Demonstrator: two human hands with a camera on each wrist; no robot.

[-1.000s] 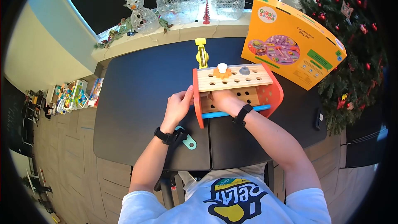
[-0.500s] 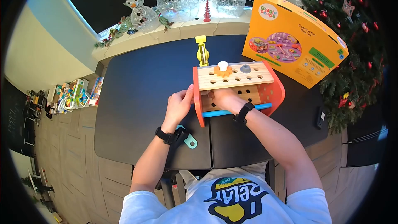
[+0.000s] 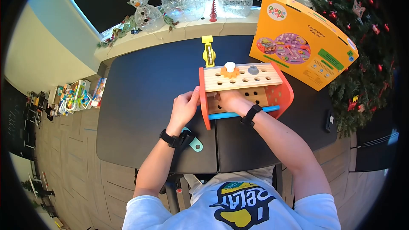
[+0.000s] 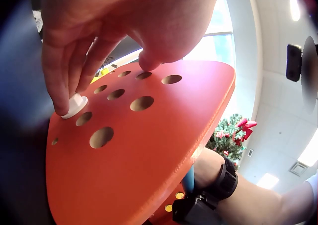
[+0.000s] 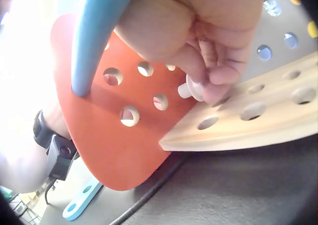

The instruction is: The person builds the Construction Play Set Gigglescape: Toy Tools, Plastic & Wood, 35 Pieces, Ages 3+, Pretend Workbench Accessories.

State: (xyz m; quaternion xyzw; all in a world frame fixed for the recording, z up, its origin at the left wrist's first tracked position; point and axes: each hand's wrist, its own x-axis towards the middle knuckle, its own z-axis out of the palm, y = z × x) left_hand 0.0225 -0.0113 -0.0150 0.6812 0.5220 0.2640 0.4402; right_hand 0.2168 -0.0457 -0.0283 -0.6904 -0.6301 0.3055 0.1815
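A toy workbench with a red side panel, a pale wooden holed top board and a blue rod stands on the table. My left hand is at the outer face of the left panel. In the left wrist view its fingertips hold a white round-flanged plastic piece against that face, and the thumb rests on the panel. Reaching under the top board, my right hand pinches another white plastic piece with a flange and short stem, close to the panel's inner face.
An orange gear under a white knob and a grey piece sit on the top board. Behind it stands a yellow toy part. A teal holed strip lies beside my left wrist. At the back right stands a yellow box.
The head view has shifted slightly. Both hands stay at the left panel in nearly the same pose, with no clear change at the workbench.
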